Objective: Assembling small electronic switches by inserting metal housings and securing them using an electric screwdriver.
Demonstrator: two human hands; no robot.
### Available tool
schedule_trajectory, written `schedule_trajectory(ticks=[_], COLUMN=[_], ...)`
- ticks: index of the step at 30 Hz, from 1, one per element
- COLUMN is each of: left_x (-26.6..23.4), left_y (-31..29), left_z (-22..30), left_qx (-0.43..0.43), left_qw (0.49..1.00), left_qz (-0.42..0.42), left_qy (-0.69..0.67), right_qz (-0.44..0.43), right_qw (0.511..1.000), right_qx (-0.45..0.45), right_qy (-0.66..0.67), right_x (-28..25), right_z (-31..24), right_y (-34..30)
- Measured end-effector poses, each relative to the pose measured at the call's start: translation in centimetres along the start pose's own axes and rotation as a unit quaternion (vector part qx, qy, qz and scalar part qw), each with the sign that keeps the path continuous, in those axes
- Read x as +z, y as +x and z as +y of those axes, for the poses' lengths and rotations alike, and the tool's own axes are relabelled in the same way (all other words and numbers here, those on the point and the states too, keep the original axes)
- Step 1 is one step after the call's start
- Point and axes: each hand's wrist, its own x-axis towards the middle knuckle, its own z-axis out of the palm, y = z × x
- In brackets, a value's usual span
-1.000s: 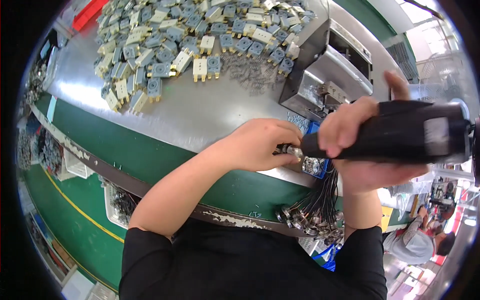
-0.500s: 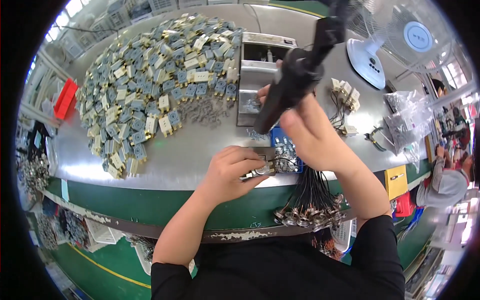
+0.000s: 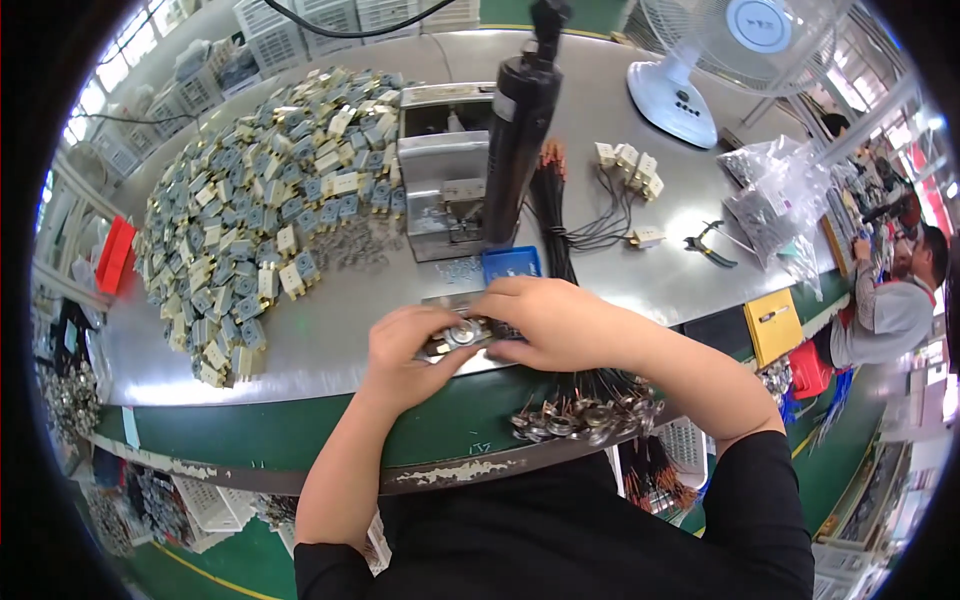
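Note:
My left hand (image 3: 405, 350) is closed round a small assembly with a round silvery metal part (image 3: 465, 333), near the table's front edge. At its right side my right hand (image 3: 550, 322) has its fingers bent and pressed together; what they grip is hidden. A metal block (image 3: 440, 300) shows just behind the fingers. Beyond the hands a black power screwdriver (image 3: 520, 140) hangs upright, held by neither hand. A blue tray (image 3: 510, 263) with small parts lies behind my right hand. Round metal pieces on black wires (image 3: 585, 418) hang at the table edge.
A large heap of grey and cream connector blocks (image 3: 260, 200) covers the left. An open metal box (image 3: 440, 165) stands centre back. To the right are wired cream blocks (image 3: 630, 170), pliers (image 3: 710, 245), plastic bags (image 3: 775, 200), a white fan (image 3: 675, 105) and a seated person (image 3: 885, 310).
My right hand has let go of the screwdriver and come down beside my left hand at the assembly. The screwdriver now hangs free. The whole view has shifted slightly.

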Motion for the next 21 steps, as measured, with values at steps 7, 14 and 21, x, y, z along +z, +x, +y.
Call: schedule_trajectory(ticks=[7, 14, 21], left_x=[-0.9, -0.7, 1.5], left_y=[2.2, 2.9, 4.7], left_z=[3.5, 6.7, 11.2], left_qx=[0.016, 0.016, -0.151], left_qw=[0.996, 0.989, 0.984], left_qz=[0.040, 0.052, 0.060], left_qy=[0.084, 0.137, -0.076], right_qz=[0.193, 0.210, 0.356], right_qw=[0.969, 0.966, 0.881], right_qx=[-0.052, -0.054, -0.228], right_qy=[-0.146, -0.142, -0.213], right_x=[1.5, 0.6, -3.0], right_z=[0.0, -0.2, 4.7], right_y=[-0.2, -1.3, -3.3])
